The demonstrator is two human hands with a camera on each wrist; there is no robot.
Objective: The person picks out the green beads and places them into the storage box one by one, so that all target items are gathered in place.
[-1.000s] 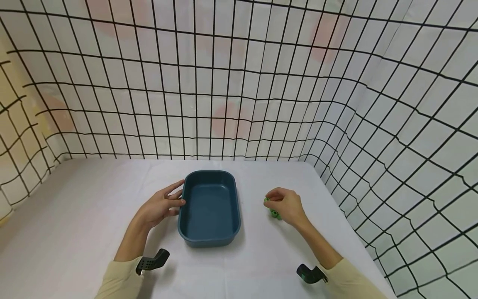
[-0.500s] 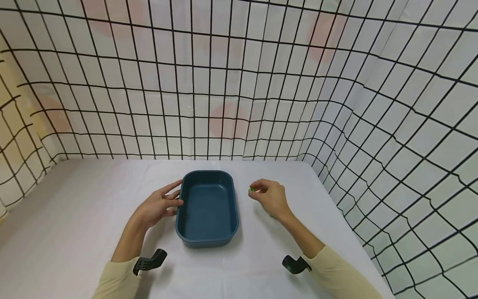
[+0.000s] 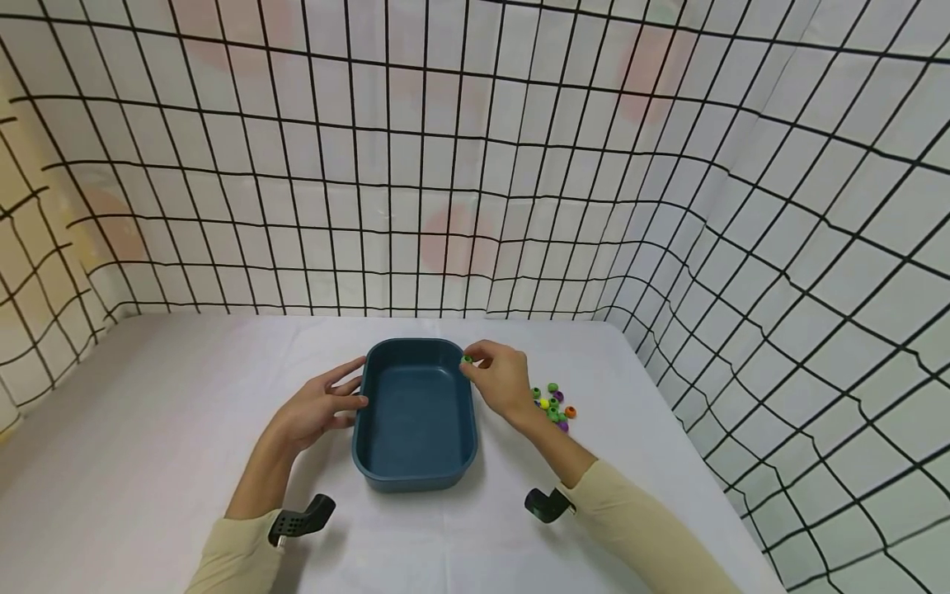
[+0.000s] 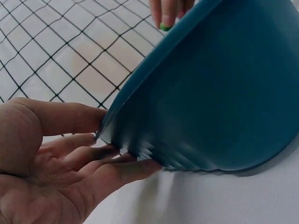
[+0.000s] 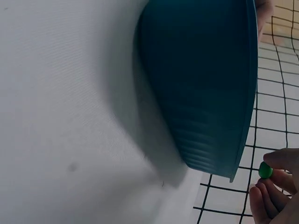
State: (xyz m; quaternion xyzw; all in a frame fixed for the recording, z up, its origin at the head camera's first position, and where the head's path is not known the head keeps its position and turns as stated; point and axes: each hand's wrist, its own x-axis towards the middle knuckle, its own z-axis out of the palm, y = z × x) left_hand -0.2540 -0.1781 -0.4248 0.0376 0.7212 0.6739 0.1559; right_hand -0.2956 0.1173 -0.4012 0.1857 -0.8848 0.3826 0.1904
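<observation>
A deep blue rectangular tray (image 3: 416,421) with rounded corners stands on the white cloth, its inside bare. My left hand (image 3: 315,408) rests against the tray's left side; in the left wrist view, its thumb (image 4: 77,117) reaches the rim while the extended fingers (image 4: 126,171) touch the outer wall. Thumb and forefinger of my right hand (image 3: 500,379) pinch a green bead (image 5: 265,170) at the tray's far right rim. To the right, partly behind that wrist, lie several loose beads (image 3: 553,412) in green, purple, yellow and orange.
White cloth (image 3: 171,412) covers the table. A black wire grid (image 3: 423,190) rises along the back, with further panels on the left and right. Each sleeve carries a black wrist camera, one on the left (image 3: 303,518) and one on the right (image 3: 547,505).
My right hand has carried the green bead leftward and away from me, from the pile to the tray's rim, uncovering more beads. My left hand has stayed at the tray's side.
</observation>
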